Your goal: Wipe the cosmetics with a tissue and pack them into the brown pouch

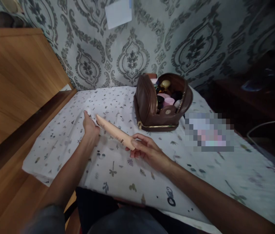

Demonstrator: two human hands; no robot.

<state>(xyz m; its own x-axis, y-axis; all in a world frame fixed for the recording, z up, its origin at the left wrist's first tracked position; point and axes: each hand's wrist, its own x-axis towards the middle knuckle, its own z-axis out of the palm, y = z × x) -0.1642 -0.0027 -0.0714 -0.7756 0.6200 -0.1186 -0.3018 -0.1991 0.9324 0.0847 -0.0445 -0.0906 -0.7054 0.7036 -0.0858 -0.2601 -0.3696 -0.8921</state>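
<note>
A peach-coloured squeeze tube (115, 132) with small dark lettering slants across the middle of the view, above the table. My right hand (147, 149) pinches its lower right end between thumb and fingers. At the tube's other end, my left hand (91, 126) is closed around a white, soft-looking piece (92, 115), mostly covered by the fingers. This white piece is beside the tube's upper left end; whether they touch I cannot tell. Beyond my right hand stands a brown zipped cosmetics bag (145, 100), its top open, with several jars and bottles inside.
A white cloth with a small plant print (113, 182) covers the table. Right of the bag lies a pixel-blurred object (209, 131). A wooden panel (18, 71) rises on the left, and patterned wallpaper (132, 58) is behind. A white cable (268, 123) runs at the right.
</note>
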